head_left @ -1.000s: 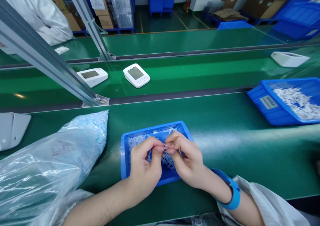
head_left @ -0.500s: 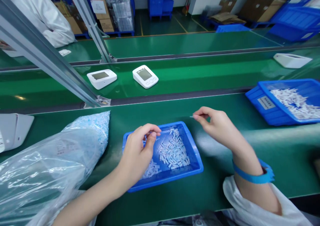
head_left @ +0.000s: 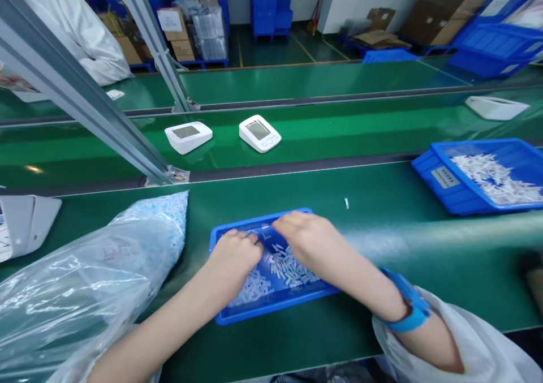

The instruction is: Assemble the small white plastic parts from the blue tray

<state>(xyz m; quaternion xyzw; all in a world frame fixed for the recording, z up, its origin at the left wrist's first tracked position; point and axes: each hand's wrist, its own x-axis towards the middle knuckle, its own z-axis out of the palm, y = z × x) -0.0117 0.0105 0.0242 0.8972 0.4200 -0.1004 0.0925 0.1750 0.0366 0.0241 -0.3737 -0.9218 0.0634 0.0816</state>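
My left hand (head_left: 237, 259) hangs over the left half of a shallow blue tray (head_left: 280, 305), fingers curled inward, their tips hidden. Over the tray's far right part is my right hand (head_left: 309, 242), fingers bent downward and pressed together. Whatever either hand pinches is hidden. Inside the tray lie two heaps of small pieces: short pale-blue and white strips (head_left: 291, 270) on the right, whitish pieces (head_left: 253, 288) on the left. One small white strip (head_left: 347, 203) rests alone on the green bench beyond the tray. A blue band (head_left: 409, 304) circles my right wrist.
Left of the tray lies a clear plastic bag (head_left: 139, 241) full of pale-blue bits. A blue bin (head_left: 445, 176) of white pieces stands right. White display devices (head_left: 259, 134) sit on the green belt (head_left: 339, 128) behind. A metal post (head_left: 97, 94) slants at left; a white-sleeved person (head_left: 80, 26) is beyond.
My right hand has moved left from the bench to over the tray; the strip it held now lies on the bench. My left hand has turned knuckles up. The belt devices have shifted right.
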